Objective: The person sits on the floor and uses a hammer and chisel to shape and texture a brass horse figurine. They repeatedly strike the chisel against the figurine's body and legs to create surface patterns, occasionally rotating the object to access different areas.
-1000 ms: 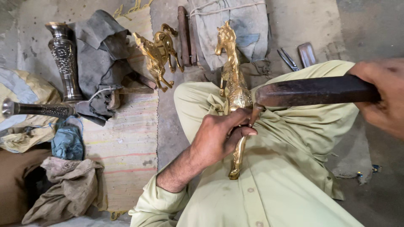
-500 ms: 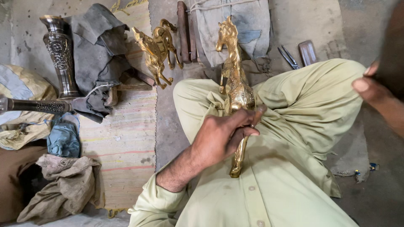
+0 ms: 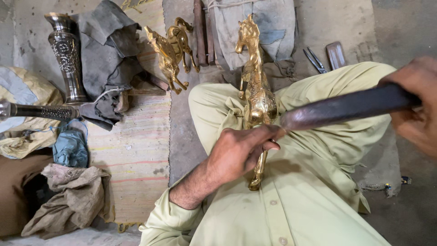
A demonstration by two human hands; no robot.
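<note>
One head-worn view — looking steeply down, close over the lap [image 3: 291, 200] and floor [image 3: 182, 118].

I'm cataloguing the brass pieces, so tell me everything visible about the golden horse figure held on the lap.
The golden horse figure looks like shiny polished brass, with engraved patterning on its body and a ridged mane. It lies along the person's lap, head pointing away, legs toward the body, one hoof low by the shirt. The left hand grips its hindquarters. A long dark tool, held by the right hand, meets the horse's rear flank beside the left fingers.

Bare concrete floor [image 3: 400, 27], striped mat [image 3: 136, 150]
</note>
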